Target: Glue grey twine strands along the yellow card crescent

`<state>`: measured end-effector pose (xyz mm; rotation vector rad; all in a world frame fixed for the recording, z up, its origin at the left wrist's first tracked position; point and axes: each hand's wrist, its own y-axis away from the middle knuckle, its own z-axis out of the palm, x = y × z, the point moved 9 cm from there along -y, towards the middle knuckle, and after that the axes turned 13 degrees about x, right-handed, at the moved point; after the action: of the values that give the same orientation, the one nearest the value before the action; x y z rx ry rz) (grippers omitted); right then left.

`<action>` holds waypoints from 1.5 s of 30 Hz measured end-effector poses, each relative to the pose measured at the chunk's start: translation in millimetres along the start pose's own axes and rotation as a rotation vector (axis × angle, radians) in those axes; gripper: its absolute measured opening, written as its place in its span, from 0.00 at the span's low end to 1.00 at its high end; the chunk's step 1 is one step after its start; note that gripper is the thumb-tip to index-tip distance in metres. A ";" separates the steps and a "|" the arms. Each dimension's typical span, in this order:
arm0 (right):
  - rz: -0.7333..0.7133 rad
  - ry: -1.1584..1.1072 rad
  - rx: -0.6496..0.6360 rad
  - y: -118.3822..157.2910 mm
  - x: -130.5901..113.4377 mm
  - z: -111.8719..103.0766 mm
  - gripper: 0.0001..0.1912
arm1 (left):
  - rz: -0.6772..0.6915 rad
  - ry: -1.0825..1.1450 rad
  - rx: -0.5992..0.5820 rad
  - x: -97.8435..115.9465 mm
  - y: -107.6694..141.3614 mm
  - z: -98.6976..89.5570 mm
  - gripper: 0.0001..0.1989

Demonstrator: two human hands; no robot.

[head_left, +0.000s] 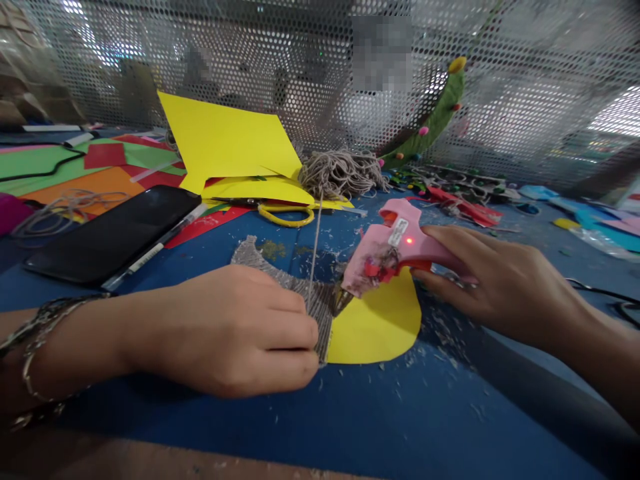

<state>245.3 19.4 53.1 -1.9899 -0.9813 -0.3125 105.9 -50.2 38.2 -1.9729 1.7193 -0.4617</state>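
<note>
R hand point(505, 280) fingers wrap pink glue gun point(371, 241), nozzle at yellow cutout point(380, 327), on bench point(350, 427) btwn hands. L hand point(225, 327) fingers curled; can't tell if pinching. Best: 1 thin bead, cord point(315, 247) snug vs wrapped rows point(323, 313).

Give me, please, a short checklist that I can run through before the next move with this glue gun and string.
1. Pink glue gun held in the right hand: ok.
2. Red light lit: ok; how hot the nozzle is: cannot tell.
3. Nozzle at the border between string covering and bare yellow shape: ok.
4. Left hand clear of the nozzle: ok, though close.
5. Grey string straight above the left hand: ok.
6. Blue tabletop clean: not ok, pale scraps lie beside the shape.
</note>
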 end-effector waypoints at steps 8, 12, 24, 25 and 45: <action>0.019 -0.027 -0.014 -1.5 3.1 1.5 0.20 | 0.008 -0.023 -0.002 0.3 1.2 0.9 0.22; 0.018 -0.020 -0.015 -1.3 3.5 2.2 0.20 | 0.019 -0.007 -0.003 0.8 2.3 1.4 0.22; 0.010 0.039 -0.006 -1.9 4.6 2.1 0.20 | 0.010 0.010 -0.014 -0.2 -1.4 -0.8 0.21; 0.009 0.043 -0.007 -1.6 4.7 2.5 0.20 | 0.010 0.009 -0.002 -0.2 -1.4 -1.8 0.21; 0.022 0.078 0.000 -2.4 9.0 7.5 0.20 | 0.032 0.010 -0.028 0.9 -3.2 -2.2 0.19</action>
<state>248.3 30.8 55.1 -1.9719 -0.9095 -0.3751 107.5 -51.1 41.7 -1.9624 1.7706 -0.4391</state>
